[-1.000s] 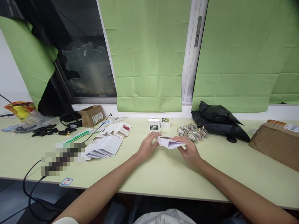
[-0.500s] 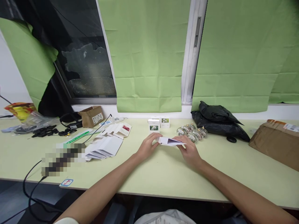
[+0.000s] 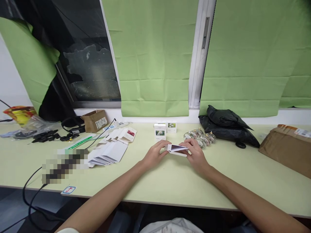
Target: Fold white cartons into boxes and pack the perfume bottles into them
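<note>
A small white flat-packed carton [image 3: 177,149] is held between both hands just above the pale green table [image 3: 170,181], near its middle. My left hand [image 3: 155,153] pinches the carton's left end with its fingers closed. My right hand [image 3: 195,156] grips the right end, thumb on top. The carton is partly spread open and shows a dark inside. Behind the hands stand two assembled white boxes [image 3: 160,131] with flower pictures. Several small glass bottles [image 3: 200,137] lie just right of them.
A fanned pile of flat white cartons [image 3: 109,152] lies to the left, with cables, black clips and a small cardboard box [image 3: 95,120] beyond. A black plastic bag [image 3: 225,124] and a brown parcel [image 3: 286,147] sit on the right. Green blinds cover the window behind.
Both hands have pressed the carton's ends closer together, and it now looks shorter and more opened up. The hands have barely shifted on the table.
</note>
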`<state>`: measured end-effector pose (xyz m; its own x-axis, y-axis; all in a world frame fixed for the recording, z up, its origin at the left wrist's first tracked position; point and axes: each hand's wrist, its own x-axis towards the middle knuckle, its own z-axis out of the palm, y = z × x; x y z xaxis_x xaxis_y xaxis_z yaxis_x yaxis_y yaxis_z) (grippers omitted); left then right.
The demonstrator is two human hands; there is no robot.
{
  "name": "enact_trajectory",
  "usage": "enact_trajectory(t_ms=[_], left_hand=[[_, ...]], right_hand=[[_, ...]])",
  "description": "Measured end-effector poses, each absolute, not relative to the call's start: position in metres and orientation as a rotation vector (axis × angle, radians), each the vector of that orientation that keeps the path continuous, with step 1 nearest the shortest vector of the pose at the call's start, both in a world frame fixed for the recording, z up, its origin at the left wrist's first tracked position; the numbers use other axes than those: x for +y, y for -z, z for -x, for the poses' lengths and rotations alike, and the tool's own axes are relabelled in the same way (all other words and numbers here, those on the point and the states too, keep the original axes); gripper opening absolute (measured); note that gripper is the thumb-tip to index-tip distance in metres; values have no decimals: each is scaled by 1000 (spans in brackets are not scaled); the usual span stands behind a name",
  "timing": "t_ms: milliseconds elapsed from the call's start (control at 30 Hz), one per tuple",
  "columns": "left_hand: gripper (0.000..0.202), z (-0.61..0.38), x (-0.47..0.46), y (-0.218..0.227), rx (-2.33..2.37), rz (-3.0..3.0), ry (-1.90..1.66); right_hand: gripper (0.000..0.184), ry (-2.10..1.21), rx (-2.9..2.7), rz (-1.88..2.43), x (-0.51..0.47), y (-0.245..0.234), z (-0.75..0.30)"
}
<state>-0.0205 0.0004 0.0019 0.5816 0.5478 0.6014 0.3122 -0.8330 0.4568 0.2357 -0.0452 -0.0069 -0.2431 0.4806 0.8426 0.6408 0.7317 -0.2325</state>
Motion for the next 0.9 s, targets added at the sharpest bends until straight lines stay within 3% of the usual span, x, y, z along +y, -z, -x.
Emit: enact_trajectory(t_ms=[167, 267, 533, 900], left_hand=[[40, 20, 2, 1, 738, -2470, -1130], [38, 19, 1, 0, 730, -2464, -1145], [38, 19, 1, -1, 718, -2487, -1163], [37, 23, 2, 1, 731, -2578, -1185]], right_hand=[[53, 282, -1885, 746, -45, 9, -237], [56, 368, -1941, 715, -47, 9, -240], [36, 516, -2016, 771, -47, 13, -242], [33, 608, -2085, 788, -48, 10, -240]])
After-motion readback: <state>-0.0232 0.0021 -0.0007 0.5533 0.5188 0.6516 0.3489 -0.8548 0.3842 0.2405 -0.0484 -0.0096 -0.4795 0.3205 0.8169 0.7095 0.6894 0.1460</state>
